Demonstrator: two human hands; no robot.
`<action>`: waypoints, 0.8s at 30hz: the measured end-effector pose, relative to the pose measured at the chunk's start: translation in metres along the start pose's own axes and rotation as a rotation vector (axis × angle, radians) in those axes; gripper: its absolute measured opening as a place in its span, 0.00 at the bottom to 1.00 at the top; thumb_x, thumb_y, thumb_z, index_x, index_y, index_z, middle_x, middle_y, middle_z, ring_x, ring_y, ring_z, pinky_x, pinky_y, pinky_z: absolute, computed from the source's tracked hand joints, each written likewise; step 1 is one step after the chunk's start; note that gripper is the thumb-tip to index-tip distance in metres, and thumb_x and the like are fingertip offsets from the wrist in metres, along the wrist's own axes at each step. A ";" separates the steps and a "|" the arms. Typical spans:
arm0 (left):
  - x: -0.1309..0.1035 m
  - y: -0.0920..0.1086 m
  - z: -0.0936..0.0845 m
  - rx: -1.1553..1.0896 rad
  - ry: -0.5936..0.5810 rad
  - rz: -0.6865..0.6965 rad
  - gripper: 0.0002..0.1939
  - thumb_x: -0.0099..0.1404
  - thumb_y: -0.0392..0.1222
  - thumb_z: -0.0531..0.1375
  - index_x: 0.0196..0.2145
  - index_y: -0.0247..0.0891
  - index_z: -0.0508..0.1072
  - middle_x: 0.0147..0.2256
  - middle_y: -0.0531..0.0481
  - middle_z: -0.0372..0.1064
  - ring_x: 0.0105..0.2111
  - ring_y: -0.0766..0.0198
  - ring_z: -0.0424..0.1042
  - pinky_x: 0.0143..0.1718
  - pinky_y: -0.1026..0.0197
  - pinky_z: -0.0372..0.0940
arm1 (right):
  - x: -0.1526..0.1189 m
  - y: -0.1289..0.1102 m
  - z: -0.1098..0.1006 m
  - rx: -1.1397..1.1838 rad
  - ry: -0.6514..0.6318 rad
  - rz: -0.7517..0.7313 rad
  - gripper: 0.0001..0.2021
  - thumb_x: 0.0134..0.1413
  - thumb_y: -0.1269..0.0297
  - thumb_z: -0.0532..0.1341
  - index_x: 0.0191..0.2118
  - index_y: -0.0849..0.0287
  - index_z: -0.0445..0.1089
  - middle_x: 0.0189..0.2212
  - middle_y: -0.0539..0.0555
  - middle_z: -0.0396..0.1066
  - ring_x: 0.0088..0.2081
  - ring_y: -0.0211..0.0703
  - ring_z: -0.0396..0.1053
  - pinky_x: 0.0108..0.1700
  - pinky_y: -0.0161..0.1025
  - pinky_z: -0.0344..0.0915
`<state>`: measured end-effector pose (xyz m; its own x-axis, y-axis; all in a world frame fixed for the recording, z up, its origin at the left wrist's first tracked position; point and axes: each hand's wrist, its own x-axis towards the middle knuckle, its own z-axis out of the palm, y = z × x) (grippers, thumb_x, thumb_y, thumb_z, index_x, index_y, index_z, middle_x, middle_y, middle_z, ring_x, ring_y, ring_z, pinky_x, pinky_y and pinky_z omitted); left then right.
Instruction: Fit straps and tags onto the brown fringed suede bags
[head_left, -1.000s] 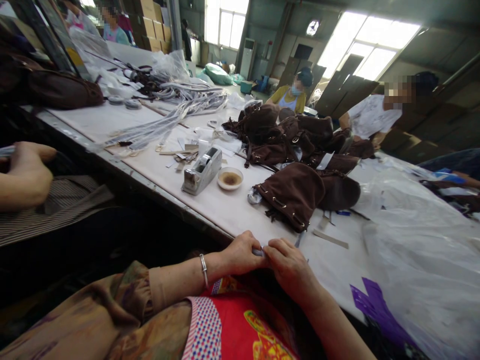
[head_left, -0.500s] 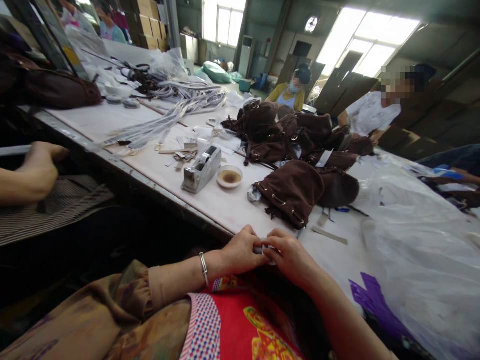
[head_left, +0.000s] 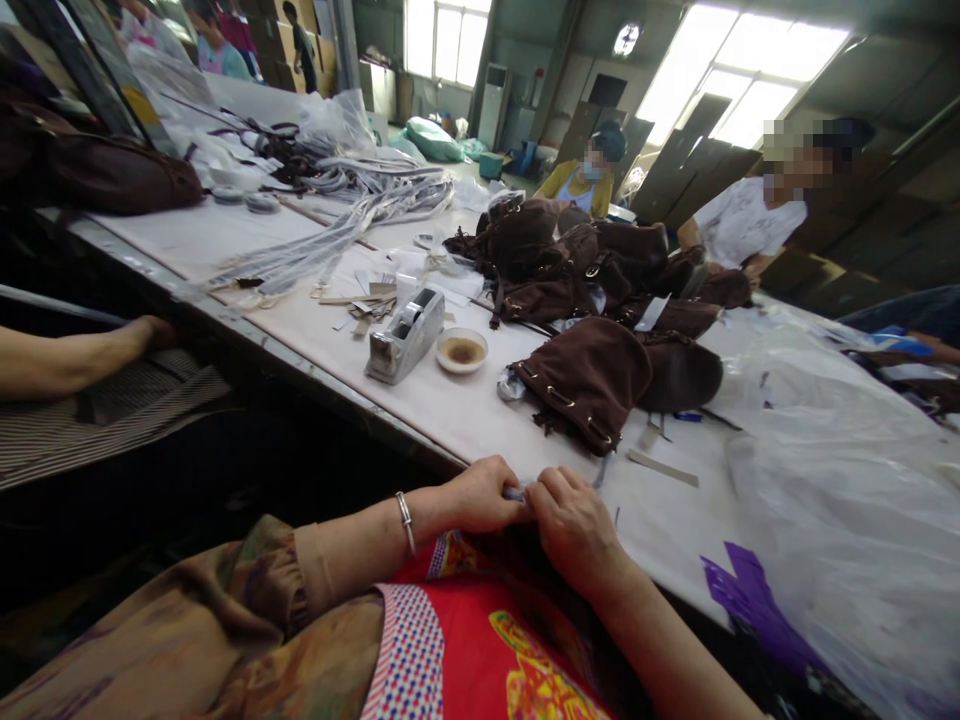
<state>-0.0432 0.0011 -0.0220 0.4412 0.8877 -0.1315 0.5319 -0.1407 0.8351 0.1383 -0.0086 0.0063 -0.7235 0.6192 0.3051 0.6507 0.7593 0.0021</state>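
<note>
Along the left edge, a co-worker's bare forearm (head_left: 67, 362) reaches over striped cloth (head_left: 120, 425), hand partly in shadow. Next, on the pale table (head_left: 292, 345): plastic-wrapped straps (head_left: 352, 225) fanned out, loose tan strips (head_left: 367, 300), scuffed grey tape dispenser (head_left: 406, 338), then white dish (head_left: 461, 350) with brownish residue, just beside it.

At the near table edge, left hand (head_left: 484, 495), bangle (head_left: 406, 522) on wrist, grasps a grey piece (head_left: 514, 494) between thumb and curled fingers. Piece is in the gap between both hands, above the red apron (head_left: 480, 640): short visible bit, narrow, smooth-looking, bluish-grey; ends hidden, full shape can't be told. Right hand (head_left: 574, 530) is curled against its right side; can't tell if it grips.

Beyond the hands, brown drawstring bag (head_left: 589, 378) lies on its side, metal eyelets, dark tassel. Far right: purple strip (head_left: 757, 600), crumpled clear plastic (head_left: 847, 470).
</note>
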 end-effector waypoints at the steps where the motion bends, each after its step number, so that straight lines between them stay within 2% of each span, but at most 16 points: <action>1: 0.000 0.000 0.001 -0.013 0.025 -0.010 0.15 0.56 0.49 0.61 0.23 0.33 0.73 0.20 0.54 0.64 0.26 0.67 0.64 0.28 0.67 0.58 | -0.002 -0.001 0.001 -0.005 0.030 0.010 0.09 0.59 0.75 0.57 0.29 0.59 0.68 0.28 0.55 0.64 0.32 0.47 0.58 0.36 0.44 0.57; 4: -0.001 0.003 0.005 -0.066 0.087 -0.028 0.14 0.55 0.49 0.62 0.23 0.33 0.74 0.20 0.54 0.65 0.25 0.67 0.65 0.28 0.67 0.59 | -0.010 -0.003 0.003 0.107 0.113 0.071 0.12 0.63 0.74 0.54 0.29 0.59 0.68 0.28 0.55 0.64 0.32 0.46 0.59 0.37 0.43 0.60; 7: -0.002 0.006 0.005 -0.146 0.089 -0.070 0.14 0.55 0.47 0.61 0.24 0.32 0.74 0.20 0.53 0.66 0.23 0.67 0.65 0.25 0.67 0.59 | -0.017 -0.004 0.002 0.250 0.140 0.071 0.09 0.65 0.74 0.53 0.38 0.61 0.70 0.33 0.57 0.67 0.36 0.46 0.62 0.39 0.43 0.63; 10: -0.002 0.006 0.003 -0.274 0.012 -0.138 0.14 0.54 0.48 0.62 0.27 0.31 0.76 0.21 0.51 0.68 0.22 0.65 0.67 0.22 0.67 0.59 | -0.023 -0.005 0.000 0.247 0.111 0.025 0.10 0.64 0.73 0.55 0.48 0.64 0.69 0.39 0.60 0.69 0.39 0.49 0.63 0.42 0.46 0.65; 14: 0.001 0.007 -0.003 -0.594 -0.110 -0.209 0.17 0.48 0.48 0.66 0.30 0.30 0.77 0.26 0.49 0.71 0.25 0.64 0.70 0.24 0.65 0.66 | -0.028 -0.005 0.002 0.194 0.137 -0.022 0.11 0.64 0.74 0.54 0.48 0.63 0.69 0.39 0.60 0.70 0.37 0.49 0.63 0.41 0.47 0.65; 17: 0.002 0.009 -0.004 -0.773 -0.116 -0.225 0.16 0.46 0.47 0.67 0.27 0.30 0.76 0.26 0.48 0.70 0.28 0.64 0.70 0.27 0.64 0.69 | -0.030 -0.005 0.006 0.180 0.189 -0.042 0.13 0.64 0.75 0.53 0.51 0.63 0.69 0.38 0.60 0.72 0.37 0.48 0.64 0.41 0.47 0.66; 21: 0.002 0.010 -0.003 -0.740 -0.063 -0.255 0.15 0.49 0.47 0.66 0.26 0.30 0.74 0.24 0.51 0.68 0.24 0.68 0.67 0.25 0.66 0.66 | -0.030 -0.004 0.013 0.198 0.249 -0.034 0.15 0.64 0.75 0.54 0.53 0.60 0.69 0.39 0.59 0.73 0.39 0.48 0.67 0.42 0.48 0.67; 24: 0.000 0.010 -0.007 -0.595 -0.018 -0.201 0.15 0.54 0.48 0.63 0.29 0.30 0.75 0.30 0.48 0.69 0.23 0.69 0.67 0.25 0.65 0.65 | -0.028 0.002 0.013 0.304 0.292 0.029 0.13 0.63 0.75 0.56 0.50 0.57 0.71 0.38 0.57 0.73 0.38 0.47 0.68 0.42 0.46 0.68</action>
<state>-0.0427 0.0027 -0.0100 0.3892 0.8634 -0.3210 0.1142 0.3006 0.9469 0.1565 -0.0216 -0.0147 -0.5820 0.5914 0.5581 0.5403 0.7942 -0.2782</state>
